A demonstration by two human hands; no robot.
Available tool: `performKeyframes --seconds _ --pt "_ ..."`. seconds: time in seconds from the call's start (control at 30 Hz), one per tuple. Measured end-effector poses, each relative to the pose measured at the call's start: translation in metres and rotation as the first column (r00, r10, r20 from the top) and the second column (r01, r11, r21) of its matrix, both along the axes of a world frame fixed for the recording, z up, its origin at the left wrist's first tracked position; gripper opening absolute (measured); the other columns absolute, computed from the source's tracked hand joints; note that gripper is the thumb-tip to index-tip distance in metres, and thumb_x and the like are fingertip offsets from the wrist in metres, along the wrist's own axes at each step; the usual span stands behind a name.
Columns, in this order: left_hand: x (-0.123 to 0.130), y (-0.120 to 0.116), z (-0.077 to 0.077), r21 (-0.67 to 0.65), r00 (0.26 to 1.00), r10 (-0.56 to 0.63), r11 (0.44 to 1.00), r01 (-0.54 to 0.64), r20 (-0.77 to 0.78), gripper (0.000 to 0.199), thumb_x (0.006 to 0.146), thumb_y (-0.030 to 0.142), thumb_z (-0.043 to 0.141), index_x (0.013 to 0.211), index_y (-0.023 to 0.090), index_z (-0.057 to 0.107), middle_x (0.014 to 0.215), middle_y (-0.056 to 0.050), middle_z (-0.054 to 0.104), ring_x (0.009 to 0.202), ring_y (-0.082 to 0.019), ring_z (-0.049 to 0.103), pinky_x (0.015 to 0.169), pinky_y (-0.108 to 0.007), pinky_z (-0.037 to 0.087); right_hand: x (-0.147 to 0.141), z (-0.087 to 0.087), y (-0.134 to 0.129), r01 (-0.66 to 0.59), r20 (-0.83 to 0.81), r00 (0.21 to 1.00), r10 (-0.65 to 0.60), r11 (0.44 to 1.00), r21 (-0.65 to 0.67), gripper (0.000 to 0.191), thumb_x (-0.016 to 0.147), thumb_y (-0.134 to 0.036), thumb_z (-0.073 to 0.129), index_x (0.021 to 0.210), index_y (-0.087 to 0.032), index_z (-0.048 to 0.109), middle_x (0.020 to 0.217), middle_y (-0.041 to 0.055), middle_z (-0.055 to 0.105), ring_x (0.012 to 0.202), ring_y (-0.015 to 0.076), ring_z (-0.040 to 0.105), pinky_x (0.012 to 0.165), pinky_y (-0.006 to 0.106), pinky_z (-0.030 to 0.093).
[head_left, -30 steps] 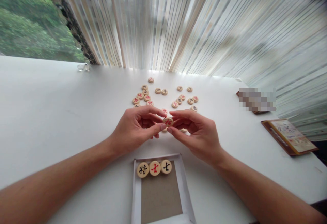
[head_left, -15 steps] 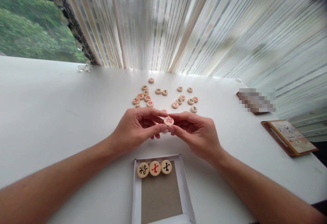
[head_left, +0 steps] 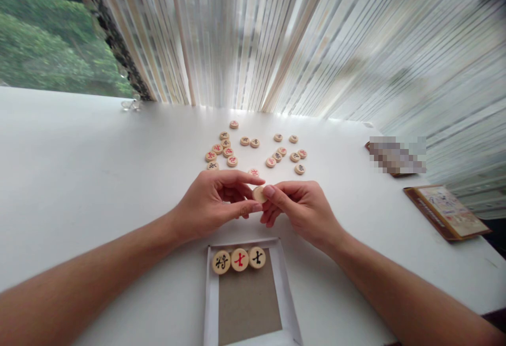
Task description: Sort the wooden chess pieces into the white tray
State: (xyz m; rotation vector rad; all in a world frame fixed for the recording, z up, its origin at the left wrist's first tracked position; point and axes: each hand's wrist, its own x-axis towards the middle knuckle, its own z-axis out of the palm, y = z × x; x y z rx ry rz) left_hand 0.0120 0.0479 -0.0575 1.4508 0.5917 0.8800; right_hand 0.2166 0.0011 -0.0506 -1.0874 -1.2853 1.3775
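My right hand (head_left: 302,204) pinches a round wooden Chinese chess piece (head_left: 258,194) by its right side, thumb in front. The visible face of this piece shows no character. My left hand (head_left: 221,193) is open around the piece's left side, with index finger above it and thumb below; whether its other fingers touch the piece is hard to tell. Nearer to me lies a shallow white box (head_left: 290,304) with a grey-brown bottom. Along its far edge sit a black-marked piece (head_left: 221,263), a red-marked piece (head_left: 240,260) and another black-marked piece (head_left: 257,257) in a row.
Several loose chess pieces (head_left: 228,151), red and black, are scattered beyond my hands on the white table (head_left: 98,177). A brown booklet-like item (head_left: 448,213) lies at the right edge, with a blurred-out item (head_left: 395,156) behind it. A striped curtain (head_left: 245,35) hangs at the back.
The piece held between both hands showed a red character; now an unmarked face shows. My left thumb and index finger have parted from it, while my right hand keeps its pinch.
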Motion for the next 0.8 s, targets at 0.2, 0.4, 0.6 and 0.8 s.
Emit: performKeyframes --seconds 0.2,0.4,0.6,0.8 --pt "-0.0011 -0.0022 -0.0020 0.129 0.998 0.007 0.992 0.000 -0.059 0.028 0.084 0.013 0.086 0.112 0.014 0.083 0.082 -0.004 0.082 0.068 -0.012 0.076 0.064 -0.018 0.062 -0.0031 0.0040 -0.0009 -0.044 -0.065 0.997 0.037 0.992 -0.115 0.038 0.065 -0.040 0.103 0.078 -0.014 0.079 0.065 0.0021 0.076 0.052 0.0110 0.068 0.050 0.019 0.058" --pt "-0.0021 -0.0036 -0.0003 0.325 0.992 0.019 0.945 0.024 -0.128 0.022 0.088 0.013 0.082 0.110 0.014 0.084 0.084 -0.003 0.081 0.070 -0.011 0.074 0.065 -0.017 0.060 -0.0015 0.0015 -0.0025 -0.030 -0.018 0.999 0.027 0.989 -0.147 0.036 0.066 -0.039 0.102 0.073 -0.014 0.077 0.057 -0.0002 0.071 0.047 0.0093 0.061 0.046 0.018 0.052" --pt "-0.0014 -0.0032 0.0018 0.287 0.994 0.032 0.958 0.000 -0.108 0.022 0.085 0.010 0.084 0.106 0.014 0.084 0.084 -0.003 0.082 0.071 -0.011 0.074 0.065 -0.017 0.060 0.0008 0.0002 -0.0007 -0.068 -0.042 0.997 0.065 0.994 -0.081 0.036 0.082 -0.046 0.092 0.075 -0.014 0.077 0.057 0.0014 0.070 0.049 0.0098 0.062 0.050 0.019 0.051" --pt "-0.0003 -0.0027 -0.0003 0.152 0.996 0.069 0.986 -0.061 -0.049 0.027 0.082 0.014 0.087 0.109 0.011 0.082 0.083 -0.006 0.083 0.071 -0.015 0.077 0.065 -0.020 0.064 0.0012 -0.0003 0.0018 -0.127 -0.184 0.977 0.109 0.988 -0.089 0.028 0.085 -0.040 0.091 0.086 -0.015 0.079 0.067 0.0016 0.074 0.057 0.0103 0.066 0.057 0.020 0.055"
